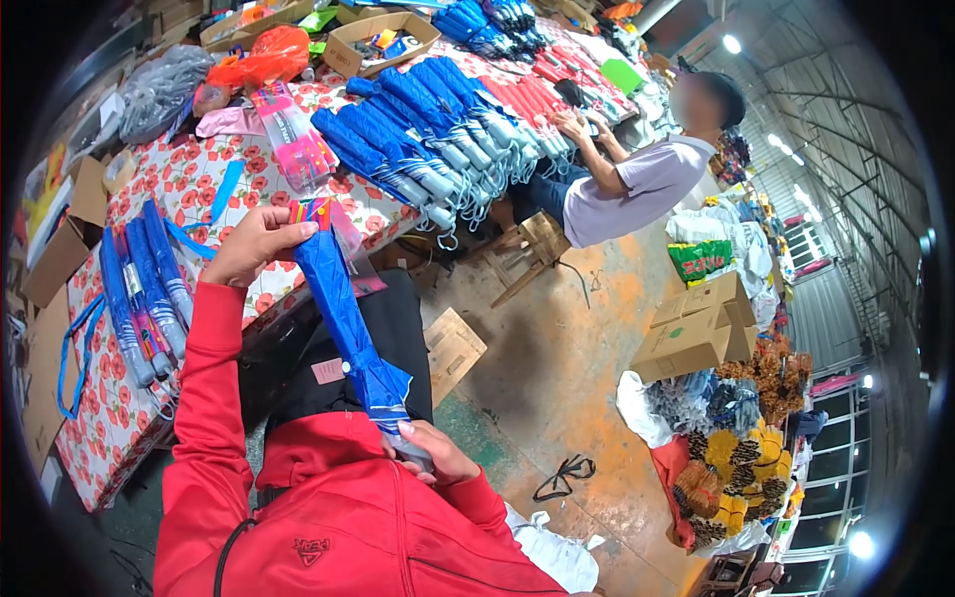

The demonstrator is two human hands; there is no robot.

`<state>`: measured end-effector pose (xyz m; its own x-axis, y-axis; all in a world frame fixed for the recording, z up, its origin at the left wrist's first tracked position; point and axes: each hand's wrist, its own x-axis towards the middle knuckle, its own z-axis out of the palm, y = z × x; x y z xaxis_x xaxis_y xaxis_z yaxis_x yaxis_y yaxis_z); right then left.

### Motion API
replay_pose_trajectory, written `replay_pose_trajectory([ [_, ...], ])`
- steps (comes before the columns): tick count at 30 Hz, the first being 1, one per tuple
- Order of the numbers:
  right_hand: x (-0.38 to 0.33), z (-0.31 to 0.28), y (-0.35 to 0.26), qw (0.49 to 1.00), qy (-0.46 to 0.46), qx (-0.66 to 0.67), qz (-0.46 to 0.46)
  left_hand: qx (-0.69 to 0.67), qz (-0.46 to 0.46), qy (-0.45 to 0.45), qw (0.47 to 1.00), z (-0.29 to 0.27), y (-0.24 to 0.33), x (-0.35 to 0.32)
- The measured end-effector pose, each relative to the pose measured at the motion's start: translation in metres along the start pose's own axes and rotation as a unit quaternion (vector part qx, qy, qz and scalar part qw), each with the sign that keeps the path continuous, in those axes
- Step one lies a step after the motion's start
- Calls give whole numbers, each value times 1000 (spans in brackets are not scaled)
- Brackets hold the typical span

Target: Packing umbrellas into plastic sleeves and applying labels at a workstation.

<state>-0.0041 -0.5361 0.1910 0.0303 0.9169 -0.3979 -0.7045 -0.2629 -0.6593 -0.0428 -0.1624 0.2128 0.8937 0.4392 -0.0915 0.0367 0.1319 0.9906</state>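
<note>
A folded blue umbrella [340, 298] slants across my lap, its canopy gathered near the lower end. My left hand [257, 244] pinches its upper end, where a multicoloured printed strip [311, 212] shows by the thumb. Around the grey handle at the bottom, my right hand [438, 453] is closed, with part of the handle hidden by the fingers. Pink clear packaging [353, 254] lies behind the umbrella's top. Left of my left forearm, several folded blue umbrellas [144, 289] rest on the table, with pink printed packaging among them.
The table has a red-flowered cloth [194, 174]. Rows of blue umbrellas [418, 119] lie along it, beside a pile of pink packets [288, 134]. A co-worker [642, 184] sits farther along, hands on red umbrellas. A wooden stool [453, 348] and cardboard boxes [696, 328] stand rightward.
</note>
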Motion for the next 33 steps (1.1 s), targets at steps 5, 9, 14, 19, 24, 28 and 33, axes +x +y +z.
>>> replay_pose_trajectory([
  [5,-3,-14,13,999,-7,35,23,-79,-14,-18,997,-7,-16,-8],
  [9,-9,-28,17,996,-48,65,42,-80,-43,-78,993,-16,-24,-3],
  [14,-4,-31,22,992,-34,115,33,-88,-20,-110,990,-23,-29,9],
  [19,7,-33,30,990,-23,129,40,-49,-27,-52,997,-27,-42,6],
  [24,3,-4,33,919,174,-298,-191,-122,-81,14,989,-13,-93,-30],
  [28,4,24,2,705,334,-606,-157,-184,-126,78,972,-14,-110,-54],
  [33,23,27,2,805,241,-501,-207,-194,-69,78,975,-31,-106,-54],
])
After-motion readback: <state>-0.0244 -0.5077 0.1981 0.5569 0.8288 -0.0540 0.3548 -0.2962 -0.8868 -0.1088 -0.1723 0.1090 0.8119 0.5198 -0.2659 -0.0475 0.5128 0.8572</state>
